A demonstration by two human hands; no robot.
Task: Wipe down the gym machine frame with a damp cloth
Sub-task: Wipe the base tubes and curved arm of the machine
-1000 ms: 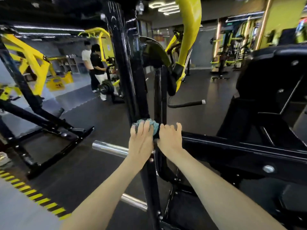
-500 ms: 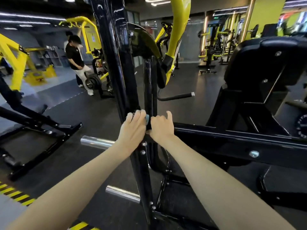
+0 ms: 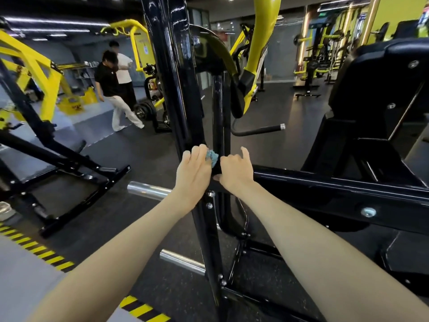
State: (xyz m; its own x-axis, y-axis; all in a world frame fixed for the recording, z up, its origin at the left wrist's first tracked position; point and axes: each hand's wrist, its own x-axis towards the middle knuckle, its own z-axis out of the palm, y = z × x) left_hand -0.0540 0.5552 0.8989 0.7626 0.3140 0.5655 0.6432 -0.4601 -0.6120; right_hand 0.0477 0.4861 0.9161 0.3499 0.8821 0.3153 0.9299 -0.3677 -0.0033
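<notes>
Pressing cloth [image 3: 212, 156] to frame [image 3: 176, 89], left hand [image 3: 193, 175] fingers flat, cloth now more exposed; right hand [image 3: 235, 170] gripping frame

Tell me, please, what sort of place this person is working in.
A gym, most likely: black-and-yellow weight machines fill the floor, chrome plate pegs jut from the black frame, and weight plates sit on a machine behind it.

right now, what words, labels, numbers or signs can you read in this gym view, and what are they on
No text here can be read.
Blurred: the round sticker by the yellow machine frame.
Blurred: dark print on the yellow floor sign.
Too small: the green overhead sign.
Too small: the pale label on the yellow lever arm.
</notes>
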